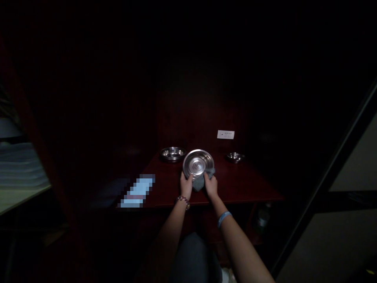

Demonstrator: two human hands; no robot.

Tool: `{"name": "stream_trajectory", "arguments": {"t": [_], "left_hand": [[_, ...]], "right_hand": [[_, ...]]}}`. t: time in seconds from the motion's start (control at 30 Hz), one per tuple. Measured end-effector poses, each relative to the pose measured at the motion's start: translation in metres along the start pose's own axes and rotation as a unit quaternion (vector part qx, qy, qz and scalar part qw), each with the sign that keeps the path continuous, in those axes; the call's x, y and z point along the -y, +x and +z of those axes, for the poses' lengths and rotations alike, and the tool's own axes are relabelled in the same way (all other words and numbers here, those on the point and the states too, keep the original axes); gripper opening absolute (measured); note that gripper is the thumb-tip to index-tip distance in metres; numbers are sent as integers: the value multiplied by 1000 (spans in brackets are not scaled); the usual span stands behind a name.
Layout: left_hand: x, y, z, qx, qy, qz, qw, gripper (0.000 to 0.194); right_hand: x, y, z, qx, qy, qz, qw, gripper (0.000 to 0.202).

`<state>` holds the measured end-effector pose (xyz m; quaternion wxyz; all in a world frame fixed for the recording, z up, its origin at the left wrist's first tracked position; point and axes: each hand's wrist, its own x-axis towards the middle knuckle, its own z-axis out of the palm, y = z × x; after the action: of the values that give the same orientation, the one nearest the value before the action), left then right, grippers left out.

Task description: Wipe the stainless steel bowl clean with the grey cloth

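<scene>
A shiny metal bowl [196, 166] is held up above the dark red desk, tilted so that its round base and curved wall face me. My left hand [186, 184] grips its lower left rim, thumb against the metal. At its lower right, my right hand [211, 184] is closed on a grey cloth [198, 183], which is pressed against the bowl. The cloth hangs below the rim between both hands. Fingers behind the bowl and cloth are hidden.
Another metal bowl [172, 154] stands at the desk's back left, and a smaller metal bowl [235, 157] at the back right. A white socket panel [226, 135] is on the back wall. A blurred-out bright screen [138, 192] lies left; a bottle [262, 219] stands below the desk [241, 184].
</scene>
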<state>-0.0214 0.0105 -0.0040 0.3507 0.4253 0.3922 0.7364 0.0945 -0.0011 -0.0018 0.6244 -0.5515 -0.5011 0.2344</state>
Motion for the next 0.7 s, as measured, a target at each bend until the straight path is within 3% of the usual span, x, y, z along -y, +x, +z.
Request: {"name": "stream_trajectory", "arguments": {"t": [0.27,0.7], "left_hand": [[-4,-1,1,-11,2,-17,1000,28],[-11,-2,1,-41,-40,-49,997,35]], "right_hand": [[1,1,-1,-8,4,24,1000,34],[-2,3,1,-18,70,33,997,32]]}}
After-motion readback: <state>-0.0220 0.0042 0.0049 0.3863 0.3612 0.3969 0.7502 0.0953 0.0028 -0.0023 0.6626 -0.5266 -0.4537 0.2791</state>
